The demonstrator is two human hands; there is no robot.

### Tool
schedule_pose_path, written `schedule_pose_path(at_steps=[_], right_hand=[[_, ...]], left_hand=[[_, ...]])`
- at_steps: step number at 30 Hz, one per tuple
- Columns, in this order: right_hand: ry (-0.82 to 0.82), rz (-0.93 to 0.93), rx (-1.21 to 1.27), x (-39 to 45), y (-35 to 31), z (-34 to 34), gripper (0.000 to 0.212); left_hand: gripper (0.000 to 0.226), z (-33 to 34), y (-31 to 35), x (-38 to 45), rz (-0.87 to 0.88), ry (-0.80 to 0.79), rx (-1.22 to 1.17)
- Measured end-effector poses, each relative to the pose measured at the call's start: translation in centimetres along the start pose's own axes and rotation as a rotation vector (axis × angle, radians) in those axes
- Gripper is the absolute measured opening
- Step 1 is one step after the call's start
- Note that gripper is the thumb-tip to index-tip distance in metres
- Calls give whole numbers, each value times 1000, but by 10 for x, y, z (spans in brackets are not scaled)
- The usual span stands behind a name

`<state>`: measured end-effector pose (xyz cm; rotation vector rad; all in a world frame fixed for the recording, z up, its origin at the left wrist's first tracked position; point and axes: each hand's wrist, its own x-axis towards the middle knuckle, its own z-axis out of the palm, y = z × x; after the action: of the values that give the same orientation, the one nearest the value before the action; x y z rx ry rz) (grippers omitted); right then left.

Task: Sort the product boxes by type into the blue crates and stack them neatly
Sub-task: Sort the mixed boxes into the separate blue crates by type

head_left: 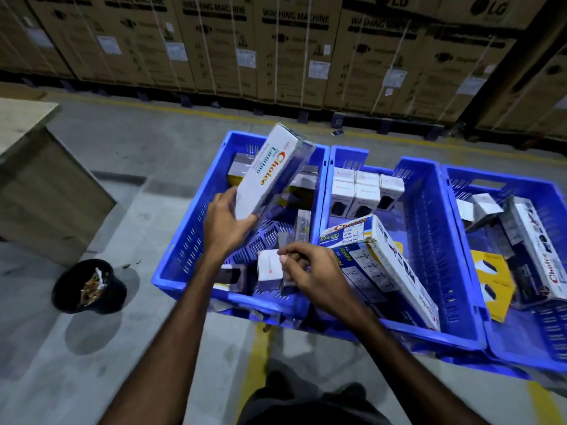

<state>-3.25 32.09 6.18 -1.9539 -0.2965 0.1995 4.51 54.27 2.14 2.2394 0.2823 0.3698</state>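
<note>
Crates stand side by side on the concrete floor (92,348) below me, three of them, all blue. My left hand (228,220) grips the lower end of a long white Choice box (270,171), fingers and thumb curled round it, and the box tilts up and away over the left crate (184,237). My right hand (310,268) hangs over the near right corner of that same crate with its fingers curled together; they seem to pinch a small dark item just beside a small white box (269,271), but motion blur stops me telling what it is or whether it is truly held.

Mixed small boxes lie loose in the left crate, grey and white ones at odd angles. In the middle crate (429,240) a neat block of small white boxes (365,191) stands upright against the far wall, and two long Choice boxes (383,262) lean across its near left part, one on top of the other. The right crate (552,210) holds another long Choice box (540,250) lying along its right side, a yellow carton (491,286) and a few small white boxes.

Left of the crates sits a black bucket (89,286) with scraps in it, and beyond it the corner of a wooden bench (40,179). Tall washing machine cartons (276,47) line the back.
</note>
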Motion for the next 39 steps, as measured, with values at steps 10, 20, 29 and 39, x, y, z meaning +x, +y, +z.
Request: schedule_pose_path(at_steps=[10, 20, 29, 39], right_hand=[[332, -167, -105, 24, -52, -19, 38], [303, 38, 35, -19, -43, -76, 77], [677, 213, 103, -86, 17, -247, 64], [515, 603, -364, -172, 169, -419, 107]], left_hand=[[45, -76, 45, -35, -406, -364, -1090], [40, -11, 118, -58, -564, -624, -1374], [47, 82, 197, -75, -113, -643, -850], [51, 129, 242, -123, 426, -231, 184]])
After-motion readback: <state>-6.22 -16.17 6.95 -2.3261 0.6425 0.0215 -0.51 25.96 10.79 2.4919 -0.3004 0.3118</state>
